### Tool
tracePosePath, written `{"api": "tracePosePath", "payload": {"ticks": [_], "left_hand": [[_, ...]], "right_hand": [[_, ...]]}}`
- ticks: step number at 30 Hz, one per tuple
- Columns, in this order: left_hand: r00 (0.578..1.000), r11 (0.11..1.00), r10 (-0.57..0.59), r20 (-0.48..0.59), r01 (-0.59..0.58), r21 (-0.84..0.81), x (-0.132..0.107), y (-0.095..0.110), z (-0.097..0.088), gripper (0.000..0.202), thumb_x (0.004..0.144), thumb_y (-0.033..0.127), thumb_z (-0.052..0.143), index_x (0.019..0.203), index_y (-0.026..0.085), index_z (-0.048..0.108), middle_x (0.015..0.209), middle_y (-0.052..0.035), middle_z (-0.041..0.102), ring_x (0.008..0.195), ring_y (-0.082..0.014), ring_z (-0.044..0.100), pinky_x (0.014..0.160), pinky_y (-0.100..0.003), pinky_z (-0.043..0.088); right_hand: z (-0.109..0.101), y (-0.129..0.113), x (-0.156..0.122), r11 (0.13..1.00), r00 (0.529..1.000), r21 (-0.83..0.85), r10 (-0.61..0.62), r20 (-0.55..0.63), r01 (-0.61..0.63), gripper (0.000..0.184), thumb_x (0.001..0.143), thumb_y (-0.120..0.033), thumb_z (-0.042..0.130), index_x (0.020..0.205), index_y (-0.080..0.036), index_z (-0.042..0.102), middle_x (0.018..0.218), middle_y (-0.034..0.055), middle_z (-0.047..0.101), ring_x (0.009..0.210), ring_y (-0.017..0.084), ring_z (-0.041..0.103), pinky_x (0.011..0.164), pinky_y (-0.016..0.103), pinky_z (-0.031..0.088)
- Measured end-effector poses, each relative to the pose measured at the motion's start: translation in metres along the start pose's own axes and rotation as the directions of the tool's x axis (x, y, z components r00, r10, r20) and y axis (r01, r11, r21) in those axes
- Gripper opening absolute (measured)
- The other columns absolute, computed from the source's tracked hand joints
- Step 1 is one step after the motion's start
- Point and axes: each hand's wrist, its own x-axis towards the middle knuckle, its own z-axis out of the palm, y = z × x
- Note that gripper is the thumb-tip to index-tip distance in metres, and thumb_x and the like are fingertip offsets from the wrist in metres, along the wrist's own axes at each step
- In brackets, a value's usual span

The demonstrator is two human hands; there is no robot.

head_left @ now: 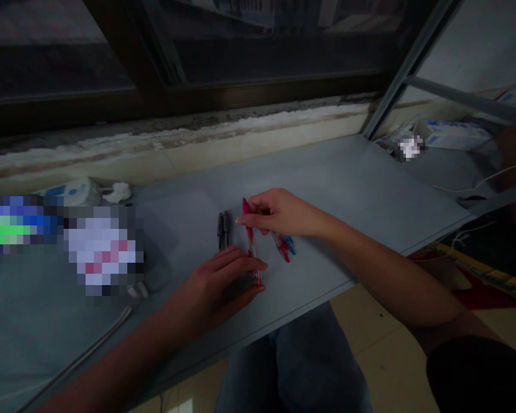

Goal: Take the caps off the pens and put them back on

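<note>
A red pen (250,234) slants upright between my hands over the grey table. Near its top, the thumb and fingers of my right hand (279,211) pinch it. My left hand (223,278) has its thumb and fingers closed about the lower end. Two dark pens (223,225) lie side by side just beyond my left hand, their near ends hidden by it. Below my right hand rest another red pen (282,248) and a blue pen (290,244), partly covered by that hand.
On the left are a blurred white item (105,249), a white power strip (75,191) and a cable (98,335). A window ledge (189,146) runs along the back. A metal post (389,106) rises at the right, before a white box (453,135). The table's front edge (301,312) is above my legs.
</note>
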Motion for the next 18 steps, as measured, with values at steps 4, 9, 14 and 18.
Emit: {"api": "tracePosePath", "payload": {"ticks": [4,9,14,18], "left_hand": [[1.0,1.0,0.004,-0.031,-0.004,0.004,0.0005,0.0014,0.0004,0.016,0.102,0.015,0.061,0.115,0.023,0.066,0.102,-0.0024,0.07,0.095,-0.0139,0.07,0.085,-0.025,0.057],[0.999,0.999,0.01,-0.046,-0.009,0.034,0.0027,0.0034,-0.0012,0.016,0.1,0.015,0.063,0.113,0.023,0.067,0.097,-0.0017,0.071,0.088,-0.0136,0.071,0.08,-0.024,0.058],[1.0,1.0,0.005,-0.028,-0.005,0.013,0.003,0.0013,-0.0019,0.018,0.098,0.014,0.063,0.113,0.023,0.068,0.097,-0.0032,0.072,0.089,-0.0151,0.071,0.079,-0.026,0.059],[1.0,1.0,-0.027,0.003,0.027,0.016,0.0004,-0.0022,-0.0012,0.024,0.096,0.014,0.065,0.118,0.024,0.066,0.102,-0.004,0.071,0.091,-0.0155,0.071,0.08,-0.026,0.059]], "right_hand": [[-0.0003,-0.0001,0.0002,1.0,1.0,-0.008,-0.014,-0.002,0.014,0.047,0.095,-0.059,0.065,0.078,-0.015,0.06,0.064,-0.0012,0.061,0.056,0.008,0.048,0.059,0.024,0.033],[-0.0006,-0.0011,0.0003,0.999,0.999,-0.003,-0.034,0.001,0.034,0.044,0.096,-0.056,0.064,0.08,-0.015,0.06,0.065,-0.0015,0.061,0.058,0.009,0.049,0.061,0.025,0.034],[0.0001,-0.0006,-0.0005,0.999,0.999,0.004,-0.036,0.0,0.036,0.044,0.096,-0.056,0.064,0.079,-0.015,0.06,0.065,-0.0016,0.061,0.059,0.009,0.052,0.061,0.025,0.034],[0.0007,0.0017,-0.0005,0.999,0.999,0.014,-0.038,-0.023,0.038,0.047,0.095,-0.06,0.064,0.078,-0.016,0.06,0.063,-0.0016,0.06,0.056,0.009,0.049,0.059,0.025,0.033]]}}
